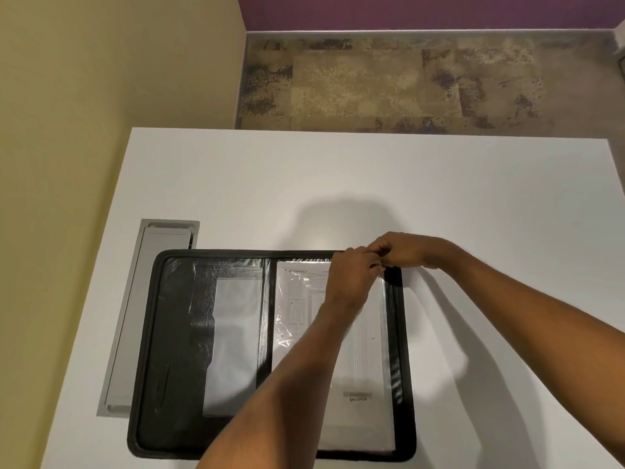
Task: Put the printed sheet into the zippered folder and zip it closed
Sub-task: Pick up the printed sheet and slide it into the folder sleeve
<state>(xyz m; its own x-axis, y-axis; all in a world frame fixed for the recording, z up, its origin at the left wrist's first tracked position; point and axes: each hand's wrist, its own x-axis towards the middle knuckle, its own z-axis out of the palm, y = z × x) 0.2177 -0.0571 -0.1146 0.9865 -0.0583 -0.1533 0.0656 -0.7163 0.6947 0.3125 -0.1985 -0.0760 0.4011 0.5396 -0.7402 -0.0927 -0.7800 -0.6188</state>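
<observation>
Black zippered folder [176, 333] lies open on the white desk [473, 198]. Printed sheet [365, 350] sits in its right half. Both hands, left hand [351, 279] and right hand [402, 250], pinch the sheet's far right corner. Push it in flat, gently.

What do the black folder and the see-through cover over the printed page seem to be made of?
The zippered folder looks like black leather or imitation leather: smooth, with a soft sheen. The clear sleeve over the printed sheet looks like thin plastic film: glossy, with crinkled glare streaks.

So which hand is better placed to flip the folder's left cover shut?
Probably the left hand: its arm already crosses the open folder near the spine. The right hand sits beyond the far right corner.
</observation>
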